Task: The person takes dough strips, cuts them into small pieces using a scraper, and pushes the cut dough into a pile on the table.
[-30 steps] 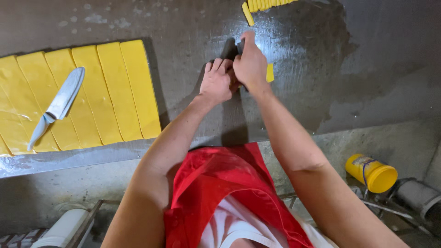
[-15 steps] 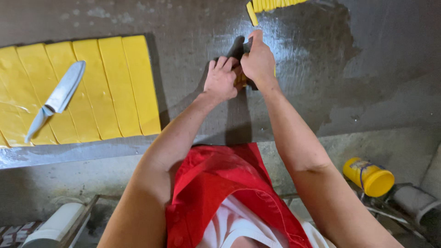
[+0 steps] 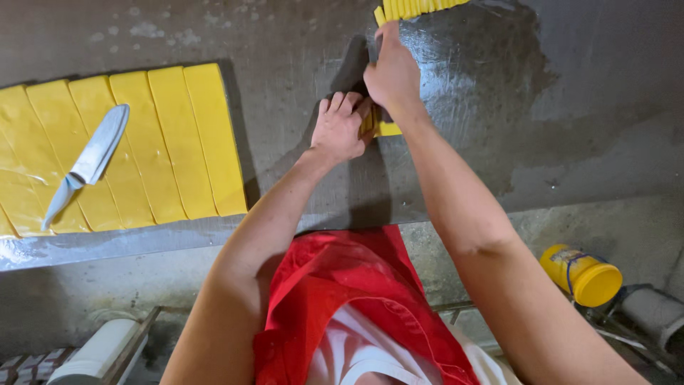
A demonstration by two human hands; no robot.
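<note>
Smooth yellow block [image 3: 387, 129] under fingers [image 3: 342, 103]

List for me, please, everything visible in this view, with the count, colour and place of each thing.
long yellow slabs: about seven, yellow, side by side at the left of the worktop
steel kitchen knife: one, silvery, lying across the slabs
thin yellow cut strips: a row, count unclear, yellow, top edge
small yellow piece: one, yellow, between the hands
wet grey metal worktop: one, grey, across the view
yellow plastic jar: one, yellow, lower right below the worktop
white roll: one, white, bottom left
red apron: one, red, bottom centre
left hand: on the small piece
right hand: above it, what it grips is hidden
</note>
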